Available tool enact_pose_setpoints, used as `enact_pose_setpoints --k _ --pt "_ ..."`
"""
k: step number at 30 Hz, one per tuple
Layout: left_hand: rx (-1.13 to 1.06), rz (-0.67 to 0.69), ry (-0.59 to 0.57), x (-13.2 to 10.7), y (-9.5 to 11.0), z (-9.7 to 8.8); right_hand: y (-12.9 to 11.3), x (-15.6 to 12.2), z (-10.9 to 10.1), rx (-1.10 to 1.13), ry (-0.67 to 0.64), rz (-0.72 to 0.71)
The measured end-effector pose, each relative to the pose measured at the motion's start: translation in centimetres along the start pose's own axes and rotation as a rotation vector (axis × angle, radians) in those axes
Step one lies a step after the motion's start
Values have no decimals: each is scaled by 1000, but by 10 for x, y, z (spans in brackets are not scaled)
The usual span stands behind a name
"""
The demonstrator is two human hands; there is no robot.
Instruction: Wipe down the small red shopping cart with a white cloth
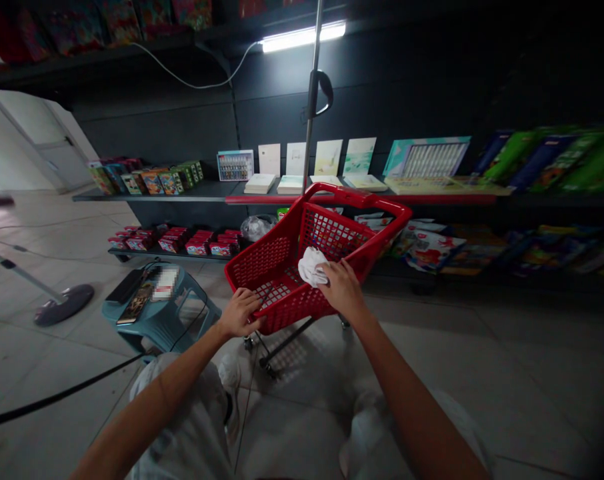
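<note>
A small red plastic shopping cart stands before me on dark legs with casters, its basket walls pierced with holes. My left hand grips the near rim at the left corner, fingers curled over the edge. In my right hand is a crumpled white cloth, held at the near right rim, above the basket. The red handle is at the far side. A metal pole with a black loop rises behind the cart.
A blue-grey plastic stool at left carries phones and a black case. Shelves behind hold boxes, notebooks and bagged goods. A round stand base and a black cable lie on the tiled floor. A lit tube lamp hangs above.
</note>
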State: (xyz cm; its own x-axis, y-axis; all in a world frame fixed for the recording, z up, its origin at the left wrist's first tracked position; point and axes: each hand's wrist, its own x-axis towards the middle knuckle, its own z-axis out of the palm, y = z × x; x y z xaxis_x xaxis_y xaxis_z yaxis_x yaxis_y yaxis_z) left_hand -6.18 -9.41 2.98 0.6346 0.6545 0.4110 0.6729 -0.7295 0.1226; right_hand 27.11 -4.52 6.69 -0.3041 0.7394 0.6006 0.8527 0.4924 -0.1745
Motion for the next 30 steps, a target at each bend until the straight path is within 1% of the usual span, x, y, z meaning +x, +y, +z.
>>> enact_pose_setpoints --k 2,6,10,14,17,20,23,26,30 --pt "-6 -3 26 -3 0 1 -1 0 1 5 3 -1" --pt "-55 36 55 -8 0 8 -4 1 3 -5 3 16" --pt "-55 42 77 -8 0 14 -13 -1 8 -52 21 47" --pt "-72 -2 87 -3 -1 12 -25 -4 12 -61 48 55" --pt "-110 -40 70 1 -4 9 -25 -5 7 -57 27 33" --pt "-145 -68 70 5 -7 8 -13 -2 -2 -94 14 79" --pt "-161 -87 88 7 -11 9 7 2 -10 -162 44 154" --pt "-165 -91 89 7 -14 7 25 5 -16 -218 118 211" --pt "-166 -76 65 7 -15 2 41 5 -25 -230 257 298"
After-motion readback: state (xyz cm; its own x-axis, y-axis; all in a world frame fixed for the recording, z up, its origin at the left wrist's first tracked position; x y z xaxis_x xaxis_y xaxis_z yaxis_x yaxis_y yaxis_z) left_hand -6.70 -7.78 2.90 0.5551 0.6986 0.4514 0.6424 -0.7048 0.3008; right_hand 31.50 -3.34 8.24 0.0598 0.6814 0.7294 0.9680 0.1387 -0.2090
